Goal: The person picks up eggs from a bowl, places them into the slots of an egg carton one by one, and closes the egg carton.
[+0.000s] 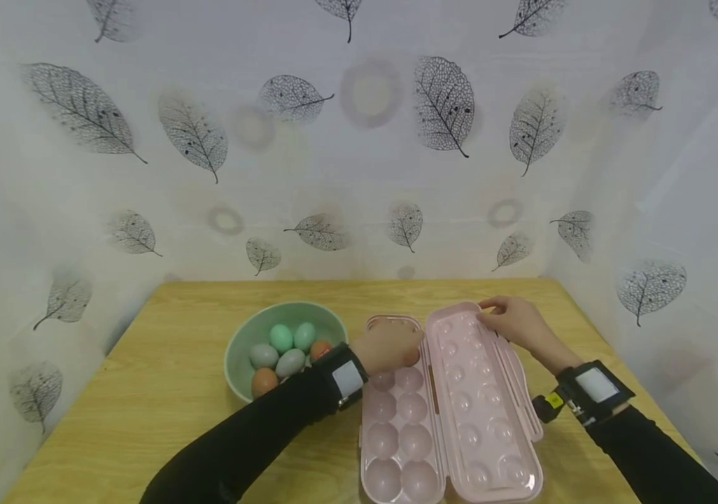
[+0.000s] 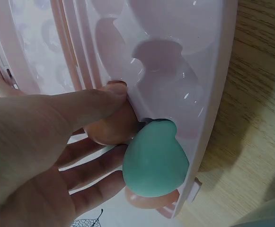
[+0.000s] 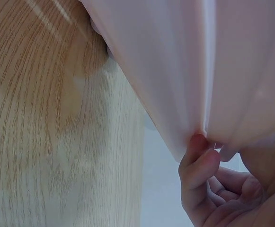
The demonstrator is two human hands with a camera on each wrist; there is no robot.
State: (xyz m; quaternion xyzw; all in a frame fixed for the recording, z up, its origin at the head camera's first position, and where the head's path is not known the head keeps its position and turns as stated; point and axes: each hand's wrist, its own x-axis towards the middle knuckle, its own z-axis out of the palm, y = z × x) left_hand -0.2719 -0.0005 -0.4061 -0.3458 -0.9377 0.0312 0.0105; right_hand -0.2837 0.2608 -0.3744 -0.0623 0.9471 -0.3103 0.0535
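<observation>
My left hand [image 1: 390,345] is over the far end of the pink egg box's base [image 1: 383,441]. In the left wrist view its thumb and fingers hold a brown egg [image 2: 110,124] at a cup. Beside it a green egg [image 2: 155,161] sits in the tray, and another brown egg [image 2: 151,199] shows partly behind the green one. The box's open lid [image 1: 488,406] leans out to the right. My right hand [image 1: 516,324] pinches the far corner of that lid, as the right wrist view also shows; part of the hand is hidden there.
Left of the egg box stands a green bowl [image 1: 231,364] holding several green, grey and brown eggs; the left forearm hides part of it. Both stand on a wooden table [image 1: 164,378]. Behind hangs a leaf-patterned curtain [image 1: 365,175].
</observation>
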